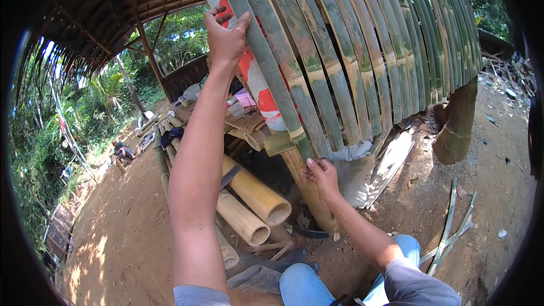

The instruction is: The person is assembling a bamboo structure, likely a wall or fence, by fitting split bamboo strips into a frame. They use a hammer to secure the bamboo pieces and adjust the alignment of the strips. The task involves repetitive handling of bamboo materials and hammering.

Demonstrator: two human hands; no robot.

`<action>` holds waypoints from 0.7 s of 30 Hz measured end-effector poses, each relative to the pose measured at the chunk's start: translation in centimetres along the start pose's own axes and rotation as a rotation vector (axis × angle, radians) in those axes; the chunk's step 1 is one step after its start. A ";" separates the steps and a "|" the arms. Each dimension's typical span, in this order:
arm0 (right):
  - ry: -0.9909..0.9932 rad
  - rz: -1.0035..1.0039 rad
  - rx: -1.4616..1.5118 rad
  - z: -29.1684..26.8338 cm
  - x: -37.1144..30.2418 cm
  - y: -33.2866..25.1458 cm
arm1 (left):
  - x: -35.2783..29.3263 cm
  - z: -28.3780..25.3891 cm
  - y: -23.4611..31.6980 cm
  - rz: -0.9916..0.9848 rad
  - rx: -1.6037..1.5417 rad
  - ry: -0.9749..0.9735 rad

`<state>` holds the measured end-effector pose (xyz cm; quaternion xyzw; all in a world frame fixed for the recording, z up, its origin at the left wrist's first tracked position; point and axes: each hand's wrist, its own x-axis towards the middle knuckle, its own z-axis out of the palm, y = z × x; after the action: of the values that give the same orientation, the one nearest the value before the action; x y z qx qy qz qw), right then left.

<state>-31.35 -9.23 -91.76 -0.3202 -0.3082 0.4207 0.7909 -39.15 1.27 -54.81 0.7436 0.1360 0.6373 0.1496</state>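
Several green bamboo slats (pixel 334 62) lie side by side across a raised frame. My left hand (pixel 225 42) is up at the outermost slat (pixel 266 59), its thumb against the slat's edge and its fingers apart over a red and white sheet (pixel 258 88) beneath. Close to that slat's lower end, my right hand (pixel 322 180) has its thumb and fingers drawn together. Whatever they may hold is too small to make out. A crumpled pale cloth or plastic piece (pixel 352 152) shows under the slat ends, right of this hand.
Thick cut bamboo poles (pixel 249 192) lie below the frame, beside a bamboo post (pixel 309 187). A stout post (pixel 456 122) supports the right side. Split strips (pixel 450 229) lie on the dirt ground at right. Far left, a person (pixel 122 152) sits near the trees.
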 end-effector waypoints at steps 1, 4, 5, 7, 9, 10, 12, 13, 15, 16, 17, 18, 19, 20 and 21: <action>-0.001 0.004 0.004 0.1 0.0 -0.1 | 0.3 -0.1 0.1 0.046 0.060 0.009; -0.004 0.010 0.006 0.0 -0.1 -0.3 | 0.5 -1.3 1.8 -0.048 -0.115 -0.160; -0.006 0.007 0.001 -0.1 0.0 -0.3 | 1.0 -1.4 1.7 -0.004 -0.020 -0.150; -0.010 0.001 -0.007 -0.2 0.0 -0.3 | 2.0 -1.7 1.6 0.077 0.173 -0.127; -0.013 -0.006 -0.013 -0.2 0.0 -0.2 | 2.3 -1.9 1.8 0.139 0.234 -0.125; -0.012 -0.011 -0.018 -0.1 0.0 -0.2 | 2.2 -1.8 2.0 0.167 0.263 -0.129; -0.012 -0.021 -0.026 0.0 0.0 -0.3 | 2.1 -2.0 2.6 0.145 0.293 -0.145; -0.010 -0.020 -0.024 -0.1 0.0 -0.3 | 2.0 -2.0 2.8 0.132 0.305 -0.155; -0.007 -0.017 -0.021 -0.3 0.1 -0.3 | 2.5 -2.1 2.3 0.179 0.369 -0.145; -0.006 -0.013 -0.016 -0.3 0.0 -0.2 | 2.6 -2.1 2.2 0.200 0.405 -0.142; -0.005 -0.010 -0.011 -0.2 0.0 -0.2 | 2.7 -2.2 2.2 0.218 0.416 -0.142; -0.003 -0.008 -0.006 -0.1 0.0 -0.1 | 2.8 -2.2 2.1 0.236 0.426 -0.142; -0.002 -0.009 -0.009 -0.1 -0.2 -0.1 | 2.7 -2.1 1.9 0.246 0.434 -0.148; -0.001 -0.010 -0.013 -0.1 -0.1 -0.1 | 2.7 -2.1 1.7 0.272 0.474 -0.133; -0.001 -0.011 -0.016 0.0 0.0 -0.1 | 2.9 -2.2 1.6 0.299 0.516 -0.118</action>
<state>-31.32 -9.30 -91.73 -0.3245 -0.3137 0.4142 0.7904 -40.85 1.03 -51.26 0.8044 0.1737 0.5525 -0.1319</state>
